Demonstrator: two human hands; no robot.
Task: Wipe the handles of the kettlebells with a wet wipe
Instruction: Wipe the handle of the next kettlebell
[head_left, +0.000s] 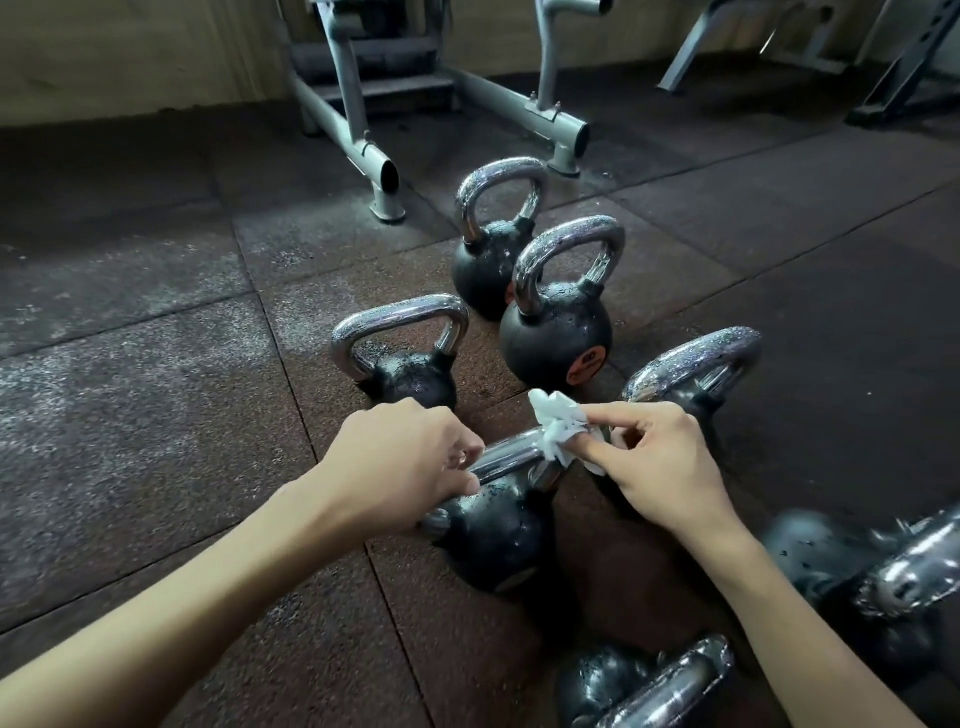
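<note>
A rubber floor (156, 415) is shown, a grey frame (343, 104) at top centre. At lower centre the handle (511, 457) of a kettlebell (493, 540) is gripped at its left end by the left hand (405, 462); a wipe (558, 431) is pinched against its right end by the right hand (660, 467).

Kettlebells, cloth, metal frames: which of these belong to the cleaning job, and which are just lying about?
Job: wet wipe, held kettlebell, left hand, right hand, orange-labelled kettlebell and its neighbours.
Lying about: grey machine frame, rubber floor tiles.
</note>
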